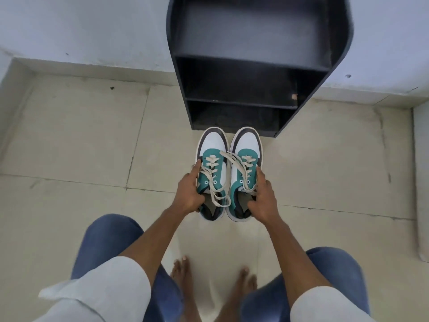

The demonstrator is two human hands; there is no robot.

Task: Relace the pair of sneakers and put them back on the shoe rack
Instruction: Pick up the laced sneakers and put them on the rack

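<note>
Two white, teal and dark grey sneakers with cream laces stand side by side, toes pointing at the rack. My left hand (pixel 189 194) grips the outer side of the left sneaker (pixel 213 145). My right hand (pixel 262 197) grips the outer side of the right sneaker (pixel 247 142), fingers reaching into its opening. Loose lace ends (pixel 228 156) cross between the two shoes. The black shoe rack (pixel 299 105) stands just beyond the toes, against the wall, its visible shelves bare. Whether the soles touch the floor I cannot tell.
Beige tiled floor (pixel 81 135) spreads to both sides. A pale wall (pixel 81 31) runs behind the rack. My bare feet (pixel 183 270) and blue-jeaned knees sit at the bottom of the view.
</note>
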